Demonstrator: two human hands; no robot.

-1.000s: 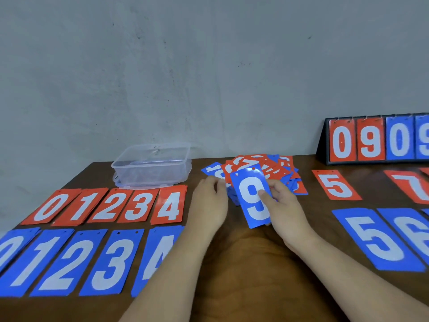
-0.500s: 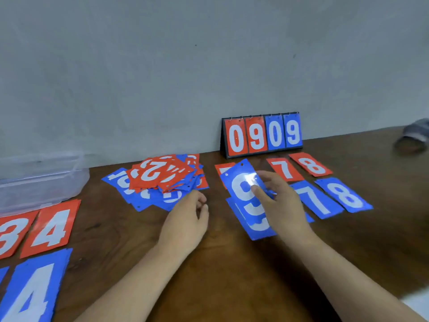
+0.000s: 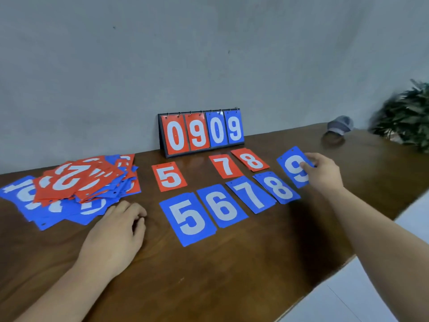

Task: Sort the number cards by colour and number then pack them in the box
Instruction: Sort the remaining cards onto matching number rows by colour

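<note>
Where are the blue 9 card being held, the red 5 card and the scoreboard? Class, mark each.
blue 9 card (image 3: 293,168): head view, on the 9's upper loop.
red 5 card (image 3: 169,177): head view, on the digit's middle.
scoreboard (image 3: 198,134): head view, on its red 9 panel.

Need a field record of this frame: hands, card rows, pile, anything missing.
right hand: pinches blue 9 card at right end of blue row
left hand: rests on table beside unsorted pile, holds nothing
blue row: 5, 6, 7, 8 flat
red row: 5, 7, 8; gap at 6
scoreboard: reads 0909, behind red row
</note>
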